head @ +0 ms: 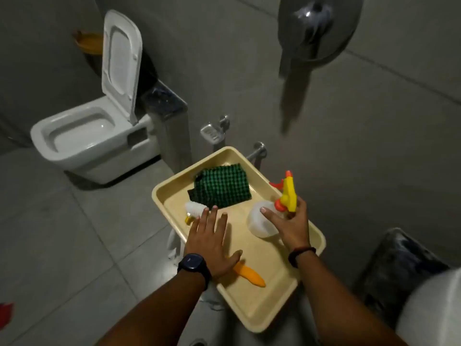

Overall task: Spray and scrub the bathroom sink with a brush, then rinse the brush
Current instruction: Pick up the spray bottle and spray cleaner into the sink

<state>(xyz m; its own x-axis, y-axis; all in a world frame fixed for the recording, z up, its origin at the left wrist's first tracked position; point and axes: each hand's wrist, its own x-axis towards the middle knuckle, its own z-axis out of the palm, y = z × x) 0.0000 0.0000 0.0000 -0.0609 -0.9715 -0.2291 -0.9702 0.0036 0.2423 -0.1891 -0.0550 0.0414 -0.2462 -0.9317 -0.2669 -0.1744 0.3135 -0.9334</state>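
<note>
On beige plastic tray (pixel 172 193), bristly brush (pixel 193 210), translucent spray bottle (pixel 259 222)

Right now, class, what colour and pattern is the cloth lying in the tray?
The cloth is green with a black check pattern, seen in the head view.

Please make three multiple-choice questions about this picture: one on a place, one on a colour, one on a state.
1. Where does the green cloth lie?
A. on the floor
B. in the tray
C. on the toilet

2. What colour is the brush handle?
A. orange
B. blue
C. black

3. How is the toilet lid?
A. shut
B. missing
C. raised

Answers:
1. B, it rests at the tray's far end.
2. A, the orange handle shows under the left hand.
3. C, it stands upright above the bowl.
</note>
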